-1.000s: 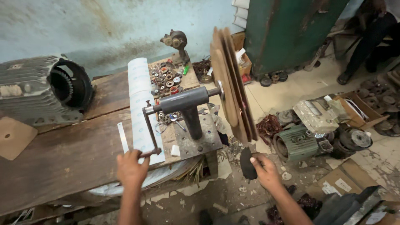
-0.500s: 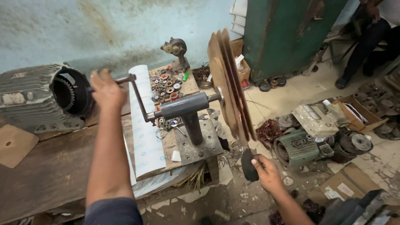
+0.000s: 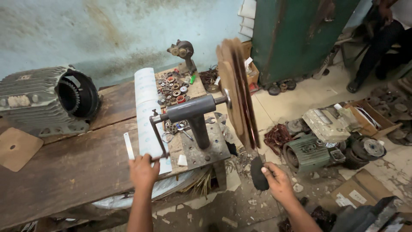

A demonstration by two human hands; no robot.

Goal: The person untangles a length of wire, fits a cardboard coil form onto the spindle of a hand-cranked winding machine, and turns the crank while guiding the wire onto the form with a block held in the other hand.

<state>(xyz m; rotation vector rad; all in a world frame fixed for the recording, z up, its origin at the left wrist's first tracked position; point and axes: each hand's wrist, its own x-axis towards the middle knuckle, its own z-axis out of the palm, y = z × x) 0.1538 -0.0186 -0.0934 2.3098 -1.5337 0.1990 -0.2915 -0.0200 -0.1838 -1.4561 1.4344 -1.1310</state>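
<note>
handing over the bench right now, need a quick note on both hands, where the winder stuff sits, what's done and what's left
Left hand: closed on the crank handle of the hand winder, at the low point of its swing.
Right hand: holds a dark pad just under the wooden discs at the shaft's other end.
Things: the winder stands on a metal plate bolted at the edge of the wooden bench. A white sheet lies beside it, small rings and washers behind, a motor housing at the left end.
Done: copper wire shows between the discs.
Left: cannot tell how many turns remain.
</note>
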